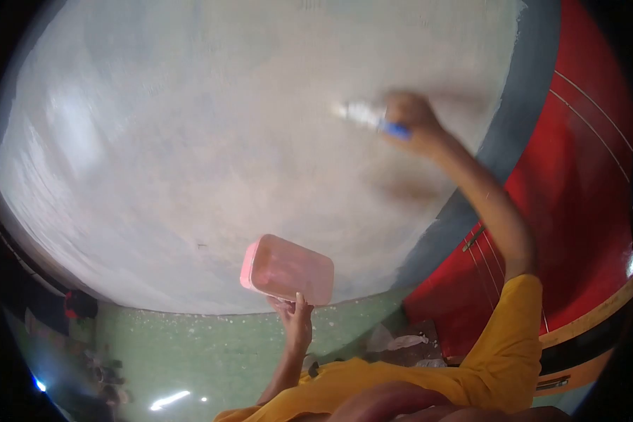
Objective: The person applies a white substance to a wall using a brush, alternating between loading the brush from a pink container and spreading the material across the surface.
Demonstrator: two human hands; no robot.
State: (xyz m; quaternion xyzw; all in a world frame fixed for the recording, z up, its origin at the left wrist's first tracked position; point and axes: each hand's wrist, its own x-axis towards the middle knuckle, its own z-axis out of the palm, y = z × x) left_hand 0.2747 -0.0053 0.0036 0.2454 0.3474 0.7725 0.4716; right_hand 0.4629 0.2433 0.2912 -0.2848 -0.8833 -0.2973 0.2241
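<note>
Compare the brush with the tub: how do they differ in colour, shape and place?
The brush is white and blue; the tub is pink. The brush is slim, the tub boxy. The right hand holds the brush, the left hand the tub. Both are held before the wall.

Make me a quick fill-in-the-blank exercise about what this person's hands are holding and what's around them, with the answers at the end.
1. The right hand holds a brush with white and ____ parts.
2. The left hand holds a ____ container.
3. Of the two hands, the ____ one is higher in the picture.
4. A dark gray band separates the pale surface from the ____ area at the right.

Missing words: blue; pink; right; red.
</note>
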